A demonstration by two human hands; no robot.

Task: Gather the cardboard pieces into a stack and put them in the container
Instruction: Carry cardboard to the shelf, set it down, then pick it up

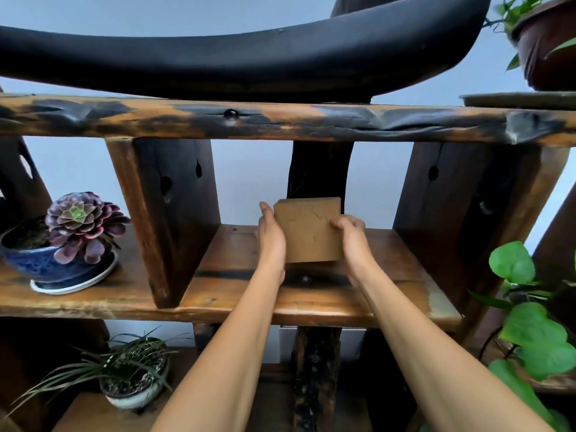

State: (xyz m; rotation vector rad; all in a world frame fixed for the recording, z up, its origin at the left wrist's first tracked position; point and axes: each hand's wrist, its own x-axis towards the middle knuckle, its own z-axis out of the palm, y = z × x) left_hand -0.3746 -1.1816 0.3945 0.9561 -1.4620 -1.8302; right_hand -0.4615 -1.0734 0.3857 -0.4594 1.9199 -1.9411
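Cardboard pieces (307,232) were already in one stack, held upright above the middle of the wooden shelf (311,302), toward its back edge. Left hand (271,238) was flat against the stack's left edge, fingers straight and together; right hand (350,236) was clamped on the right edge, fingers curled over the front face. Likely squaring the edges so the stack moves as one. Pieces were plain brown, thin, roughly square; a jagged line crossed the front face, several layers showed at the top. No container in view.
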